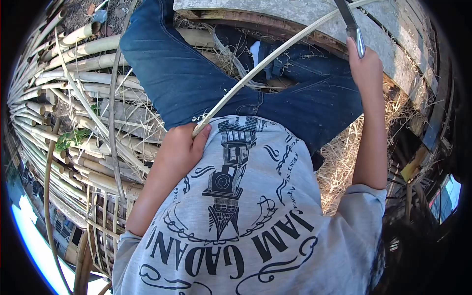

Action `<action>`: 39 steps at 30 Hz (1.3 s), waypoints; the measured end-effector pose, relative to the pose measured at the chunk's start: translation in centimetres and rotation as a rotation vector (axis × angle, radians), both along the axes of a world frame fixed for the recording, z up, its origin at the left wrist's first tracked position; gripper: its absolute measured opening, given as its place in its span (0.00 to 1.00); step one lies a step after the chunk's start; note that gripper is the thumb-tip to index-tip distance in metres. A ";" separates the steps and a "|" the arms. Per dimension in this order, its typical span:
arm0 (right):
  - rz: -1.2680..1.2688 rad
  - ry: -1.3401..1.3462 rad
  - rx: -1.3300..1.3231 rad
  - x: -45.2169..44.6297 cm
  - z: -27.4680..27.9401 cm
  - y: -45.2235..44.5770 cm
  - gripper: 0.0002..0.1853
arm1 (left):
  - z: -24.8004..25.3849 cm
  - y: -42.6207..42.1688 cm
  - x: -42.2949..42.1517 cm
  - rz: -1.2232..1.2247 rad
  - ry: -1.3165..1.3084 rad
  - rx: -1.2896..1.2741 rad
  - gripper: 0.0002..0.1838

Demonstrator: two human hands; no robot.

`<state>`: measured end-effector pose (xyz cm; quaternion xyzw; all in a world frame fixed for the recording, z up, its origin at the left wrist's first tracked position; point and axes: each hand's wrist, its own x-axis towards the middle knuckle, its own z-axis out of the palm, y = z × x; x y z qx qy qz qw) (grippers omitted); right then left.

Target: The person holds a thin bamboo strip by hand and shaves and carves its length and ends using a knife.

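Note:
My left hand (179,150) is closed around the near end of a long, pale bamboo strip (268,60), close to my shirt at the waist. From there the strip slants up and right across my lap to the wooden board. My right hand (366,69) grips a knife (348,18) by its handle, beside my right knee. The dark blade points away from me and lies against or over the strip near its far end; whether it is cutting in, I cannot tell. The blade's tip is cut off by the top of the view.
A weathered wooden board (388,29) stands in front of my legs. Several bamboo poles (105,61) are stacked at the left, with loose thin strips (93,110) across them. Pale shavings (341,155) cover the ground at my right. A woven bamboo frame (101,216) is at lower left.

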<state>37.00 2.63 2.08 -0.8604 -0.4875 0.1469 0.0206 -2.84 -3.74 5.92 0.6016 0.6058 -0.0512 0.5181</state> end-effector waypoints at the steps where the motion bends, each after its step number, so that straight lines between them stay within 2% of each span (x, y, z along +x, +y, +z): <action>1: 0.018 -0.005 0.005 0.4 0.6 0.3 0.31 | 0.4 0.3 0.2 -0.002 0.005 0.039 0.18; 3: 0.050 0.026 0.070 0.3 2.1 -0.6 0.30 | 0.7 0.3 0.5 0.013 0.010 0.062 0.18; 4: 0.025 0.056 0.074 -0.6 2.7 -1.0 0.25 | 0.6 0.2 0.6 0.005 0.009 0.084 0.18; 6: 0.047 0.102 0.124 -3.2 2.7 -2.4 0.21 | 0.3 0.3 0.6 0.006 0.017 0.107 0.18; 9: 0.014 0.356 0.177 -8.4 2.3 -4.7 0.13 | 0.2 0.9 0.3 -0.046 0.074 0.084 0.15; 11: 0.156 0.478 0.290 -11.4 0.9 -6.3 0.14 | 0.2 1.6 0.7 -0.102 0.072 0.098 0.11; 13: 0.211 0.587 0.266 -13.9 0.4 -7.0 0.14 | -0.5 1.8 0.8 -0.152 0.034 0.186 0.09; 14: 0.188 0.583 0.266 -14.5 0.4 -7.0 0.14 | -0.7 1.9 0.9 -0.181 -0.002 0.269 0.07; 16: 0.238 0.570 0.076 -14.9 0.6 -6.6 0.12 | -0.4 2.1 1.4 -0.158 0.007 0.207 0.06; 17: 0.227 0.568 0.075 -14.4 1.0 -6.3 0.12 | -0.4 2.3 1.7 -0.112 0.022 0.157 0.05; 19: 0.263 0.489 -0.033 -13.3 1.7 -5.3 0.13 | -0.6 2.3 1.8 -0.153 0.036 0.214 0.05; 24: 0.275 0.446 -0.086 -13.1 1.1 -4.7 0.12 | -0.9 1.8 2.0 -0.171 0.082 0.265 0.05; 26: 0.287 0.424 -0.094 -13.1 0.8 -4.8 0.11 | -1.4 1.4 1.8 -0.140 0.043 0.287 0.08; 28: 0.264 0.291 -0.104 -13.1 0.9 -4.8 0.10 | -1.4 1.2 1.7 -0.120 0.052 0.276 0.09; 33: -0.150 0.034 -0.169 -4.1 0.1 -3.1 0.13 | -1.4 0.9 0.9 -0.085 0.085 0.210 0.10; 35: -0.152 0.017 -0.172 -3.8 2.0 -2.3 0.13 | -1.5 1.3 0.8 -0.152 0.084 0.223 0.06; 37: -0.007 0.049 -0.136 -7.0 3.0 -2.6 0.12 | -1.7 1.3 1.1 -0.167 0.067 0.260 0.06; 39: 0.139 0.161 -0.209 -11.3 3.0 -3.6 0.11 | -1.8 1.3 1.4 -0.212 0.061 0.309 0.07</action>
